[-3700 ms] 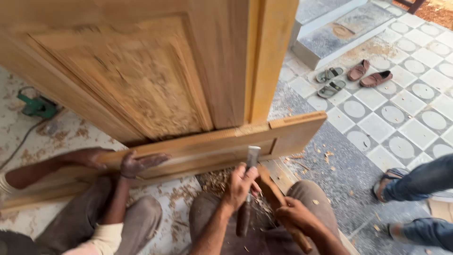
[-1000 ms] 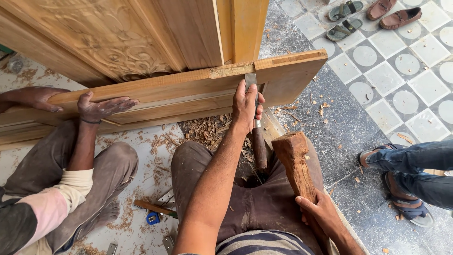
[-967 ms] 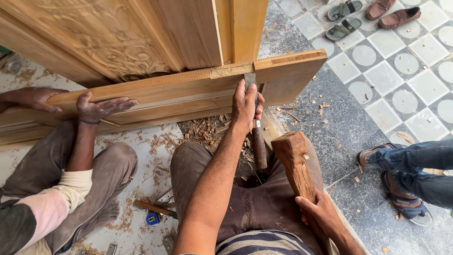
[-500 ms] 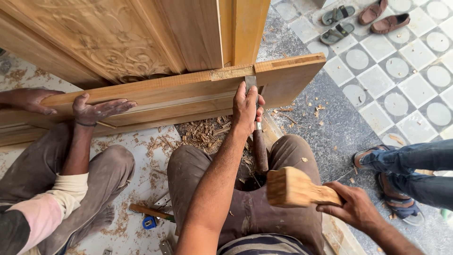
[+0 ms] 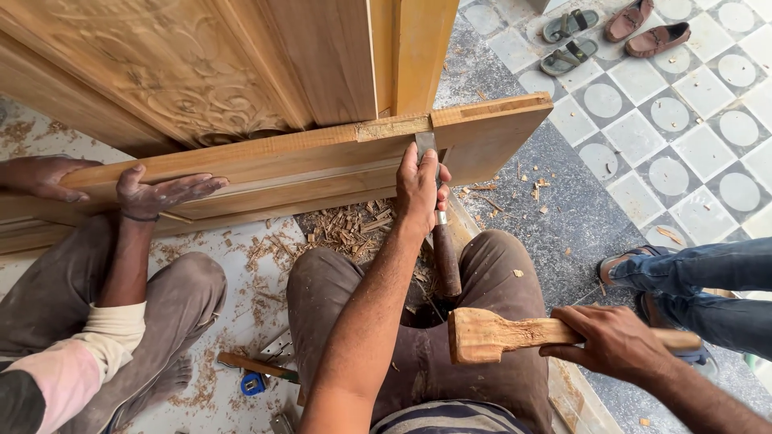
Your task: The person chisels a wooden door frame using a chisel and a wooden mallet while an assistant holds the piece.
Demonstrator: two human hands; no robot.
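Since half a second earlier, mallet swung nearer the chisel handle; chisel and plank unchanged.

Co-worker's hand [image 5: 165,193]: far left of the wearer's hands, fingers spread flat on the plank's top edge, bracing it. A second co-worker's hand [image 5: 40,175] rests further left on the same edge.

Plank [image 5: 305,165]: long pale wooden rail set on edge on the floor, in front of a carved door panel [image 5: 185,72]. A shallow recess is cut in its top edge just above the left hand. Judged stiff and heavy, steadied best by pressing on its top edge.

Wood chips [image 5: 354,229]: loose heap on the floor below the plank, just left of the left hand.

Left hand [image 5: 420,186]: closed around the chisel's shank, close below the blade.

Chisel [image 5: 438,233]: steel blade against the plank's upper edge, dark wooden handle running down toward the wearer's knees. Judged rigid, sharp at the tip; held low on the shank for control.

Mallet [image 5: 503,333]: rough wooden club, blunt end just below the chisel handle, not touching. Judged solid and fairly heavy; taken by its narrow end.

Right hand [image 5: 615,345]: wrapped tightly round the mallet's narrow end.

Sandals and shoes [image 5: 611,32]: on the tiled floor, well beyond the right hand.
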